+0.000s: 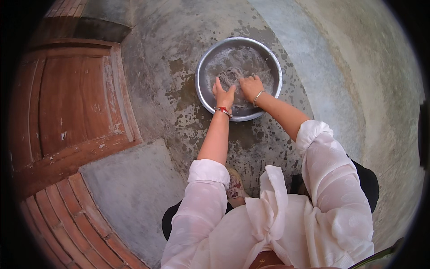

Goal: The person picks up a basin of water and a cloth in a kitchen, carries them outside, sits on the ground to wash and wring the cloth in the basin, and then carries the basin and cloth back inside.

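A round metal basin (280,79) holds cloudy, sudsy water on the concrete floor in front of me. A wet greyish cloth (230,76) lies bunched in the water near the middle. Over the basin's near left part is my left hand (224,94), its fingers and thumb apart beside the cloth, with a bracelet and red band at the wrist. My right hand (250,88), with a silver bangle, has its fingers curled down at the cloth's right edge; the fingertips are partly hidden, so its grip is unclear.
Wet patches and splashes mark the concrete floor (188,97) around the basin. At the left stands a worn wooden door (74,101), with a concrete ledge (134,191) and brickwork (80,222) below it. A patterned shoe (236,185) shows beneath my arms.
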The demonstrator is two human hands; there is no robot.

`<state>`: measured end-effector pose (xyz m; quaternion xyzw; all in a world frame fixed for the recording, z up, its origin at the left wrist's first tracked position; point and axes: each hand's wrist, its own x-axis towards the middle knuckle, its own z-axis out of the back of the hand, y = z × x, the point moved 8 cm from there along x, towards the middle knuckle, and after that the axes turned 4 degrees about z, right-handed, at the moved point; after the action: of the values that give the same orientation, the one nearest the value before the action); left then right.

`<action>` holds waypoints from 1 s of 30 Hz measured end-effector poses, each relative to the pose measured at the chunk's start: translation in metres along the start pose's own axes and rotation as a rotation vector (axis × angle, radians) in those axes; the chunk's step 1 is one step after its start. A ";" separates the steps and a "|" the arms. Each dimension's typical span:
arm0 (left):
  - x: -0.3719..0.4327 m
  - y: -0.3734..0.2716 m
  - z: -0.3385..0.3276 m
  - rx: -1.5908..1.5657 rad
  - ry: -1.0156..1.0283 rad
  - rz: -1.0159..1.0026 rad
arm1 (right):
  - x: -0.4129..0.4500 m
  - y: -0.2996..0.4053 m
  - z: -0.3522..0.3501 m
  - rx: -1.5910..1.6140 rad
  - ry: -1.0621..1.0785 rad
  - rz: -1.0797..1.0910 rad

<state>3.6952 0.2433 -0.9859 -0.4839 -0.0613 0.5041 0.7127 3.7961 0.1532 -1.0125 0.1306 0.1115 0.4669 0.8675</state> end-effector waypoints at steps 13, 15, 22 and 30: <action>-0.008 -0.017 -0.017 -1.544 1.034 0.177 | -0.042 0.100 0.102 1.156 -0.392 -0.224; -0.007 -0.026 -0.002 -1.529 1.139 -0.006 | -0.040 0.114 0.111 0.981 -0.328 -0.147; 0.007 -0.015 -0.027 -1.198 0.551 0.245 | -0.011 0.035 0.105 0.900 -0.552 -0.498; -0.008 -0.027 -0.017 -1.169 0.505 0.233 | 0.004 0.057 0.114 0.734 -0.515 -0.251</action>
<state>3.7188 0.2262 -0.9713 -0.8994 -0.1033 0.3322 0.2648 3.7892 0.1728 -0.8863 0.5260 0.0652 0.2403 0.8132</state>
